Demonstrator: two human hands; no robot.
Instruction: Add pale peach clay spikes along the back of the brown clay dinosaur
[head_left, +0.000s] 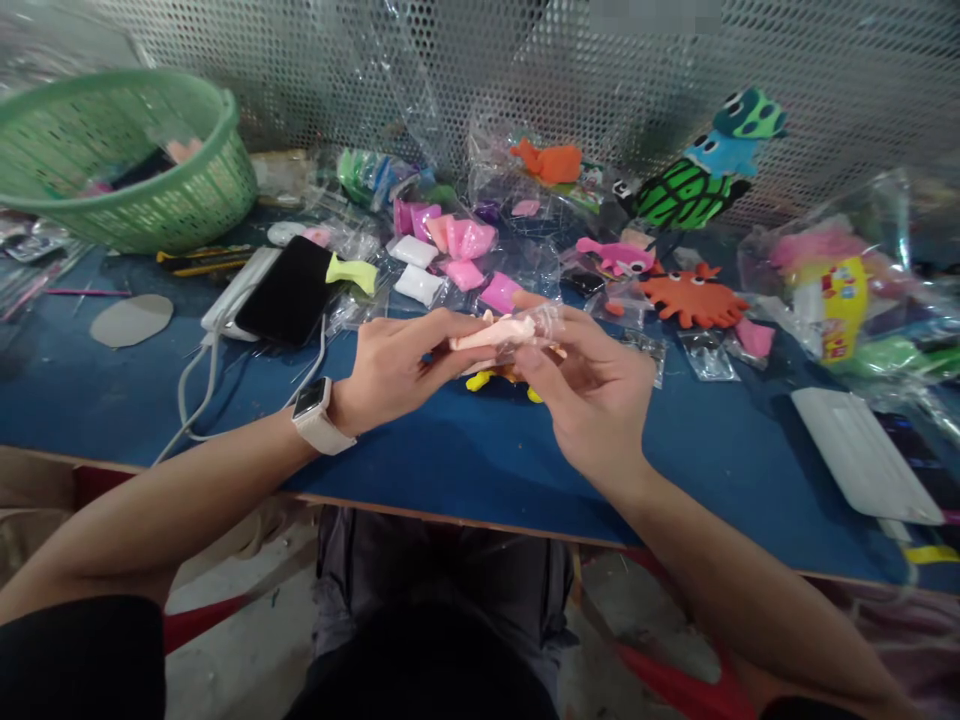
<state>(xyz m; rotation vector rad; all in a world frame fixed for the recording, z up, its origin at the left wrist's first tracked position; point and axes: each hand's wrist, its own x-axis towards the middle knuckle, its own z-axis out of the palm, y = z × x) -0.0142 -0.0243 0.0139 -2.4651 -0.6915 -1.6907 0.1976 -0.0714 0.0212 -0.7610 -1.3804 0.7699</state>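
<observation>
Between my two hands, above the middle of the blue table (480, 460), is a pale peach piece of soft clay (491, 335) with clear plastic film around its right end. My left hand (405, 365), with a watch on its wrist, pinches the clay's left part between thumb and fingers. The right end and the film are gripped by my right hand (592, 385), its thumb pressed toward the fingers. Just under the hands show small yellow pieces (480, 381) of a figure mostly hidden by them.
A green basket (172, 205) stands at the back left, near a black phone (285, 290) and white cables. Clay packets (418, 285), an orange crab figure (697, 297) and a green turtle figure (686, 190) lie behind the hands. A white device (862, 450) is at right.
</observation>
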